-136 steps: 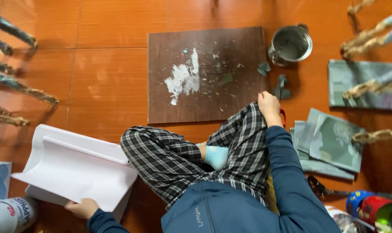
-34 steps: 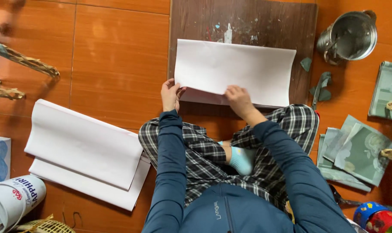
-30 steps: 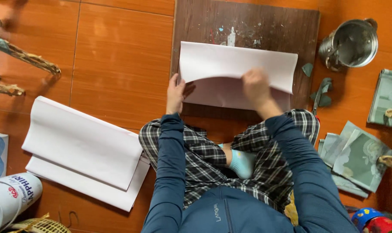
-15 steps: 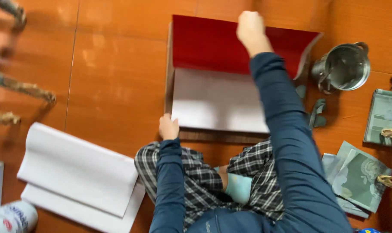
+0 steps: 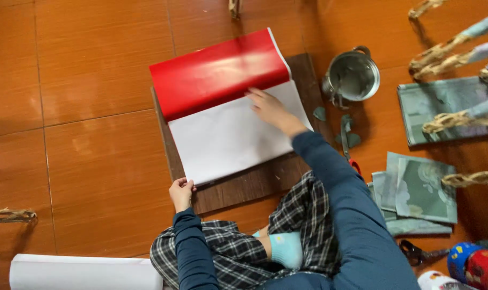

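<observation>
Item: large red-backed white paper sheet point(image 5: 228, 115), since folded red-side-up; I saw right hand point(image 5: 269, 107) flat, fingers released, left hand point(image 5: 181, 192) grasping its corner.

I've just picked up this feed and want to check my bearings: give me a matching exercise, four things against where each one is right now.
Things:
1. left hand
2. right hand
3. metal pot
4. scissors

Places:
A. on the floor to the right of the wooden board
B. flat on the white side of the sheet, below its red fold
C. at the sheet's near left corner
D. on the floor near the lower right edge of the view

Pairs: 1-C, 2-B, 3-A, 4-D
</observation>
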